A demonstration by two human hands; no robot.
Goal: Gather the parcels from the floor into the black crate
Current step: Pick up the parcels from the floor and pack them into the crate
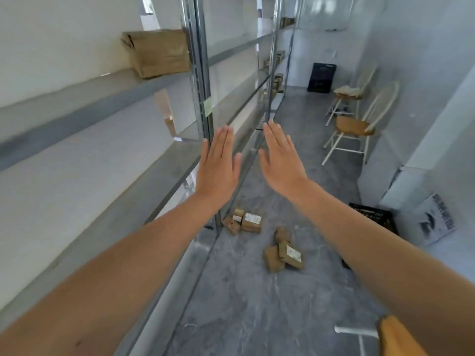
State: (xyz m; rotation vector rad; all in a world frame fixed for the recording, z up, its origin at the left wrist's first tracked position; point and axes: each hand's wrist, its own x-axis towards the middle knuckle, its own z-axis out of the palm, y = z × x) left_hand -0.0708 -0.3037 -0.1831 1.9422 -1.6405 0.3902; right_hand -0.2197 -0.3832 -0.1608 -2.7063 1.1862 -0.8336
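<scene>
Metal shelves [102, 98] line our left, beside a grey floor [257, 317]. A black crate [372, 218] sits at right, partly behind our right arm. Brown parcels [282, 253] lie in two clusters on the floor, apart from it. Our left hand [218, 165] and right hand [281, 163] hover flat, fingers straight, empty. Gathering seems unstarted; next we must stoop and grasp a parcel.
</scene>
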